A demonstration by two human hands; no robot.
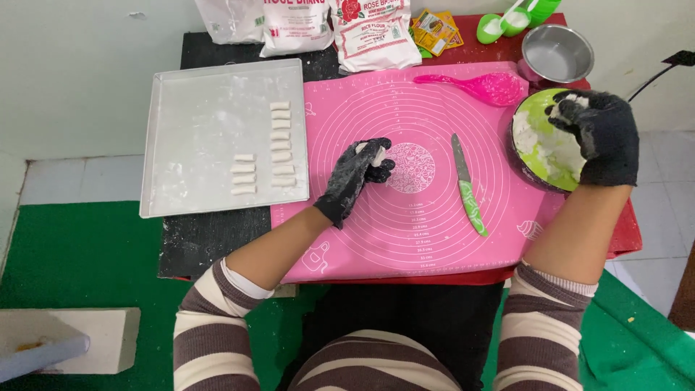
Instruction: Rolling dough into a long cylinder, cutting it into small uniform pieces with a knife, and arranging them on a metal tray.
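My left hand [355, 177], in a flour-dusted black glove, rests on the pink silicone mat [434, 217] and pinches a small white dough piece [376, 153] at its fingertips. Over the green bowl [532, 108] of white dough at the mat's right edge hovers my right hand [601, 134], also black-gloved, its fingers curled with white dough stuck to the tips. A green-handled knife [469, 190] lies on the mat between the two hands. Several small white dough logs [280, 141] lie in two columns on the white tray [195, 108] to the left.
A pink spoon [489, 85] lies at the mat's top. Behind it are flour bags [365, 32], yellow sachets [434, 29], green scoops [507, 20] and a steel pot [557, 54]. Green floor covering [87, 261] surrounds the low table; a white block [79, 340] sits bottom left.
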